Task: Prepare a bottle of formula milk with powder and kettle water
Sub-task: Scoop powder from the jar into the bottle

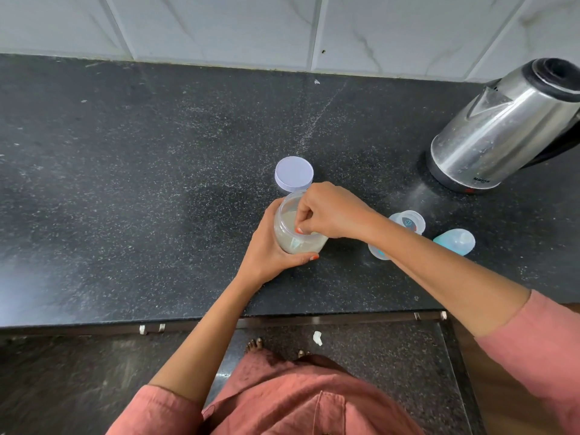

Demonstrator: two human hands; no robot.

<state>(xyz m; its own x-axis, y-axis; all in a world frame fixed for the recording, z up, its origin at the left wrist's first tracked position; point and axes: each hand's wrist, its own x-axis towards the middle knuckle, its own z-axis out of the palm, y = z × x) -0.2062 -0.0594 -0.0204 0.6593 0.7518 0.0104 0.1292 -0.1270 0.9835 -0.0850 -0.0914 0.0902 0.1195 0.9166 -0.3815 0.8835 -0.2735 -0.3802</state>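
Nearest, the left hand (266, 248) grips one clear round plastic jar of pale powder (288, 235), while the right hand (329, 211) curls its fingers into the jar's mouth; whether they pinch a scoop I cannot tell. One clear teal-trimmed baby bottle (408, 222) sits just right of the jar, behind the right forearm and nearer that hand, with one teal domed teat cap (455, 241) beside it. Farther back are one lilac round lid (294, 174) and one steel electric kettle (502, 127).

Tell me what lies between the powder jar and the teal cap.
Head view: the clear baby bottle, partly covered by the right forearm, between jar and cap.
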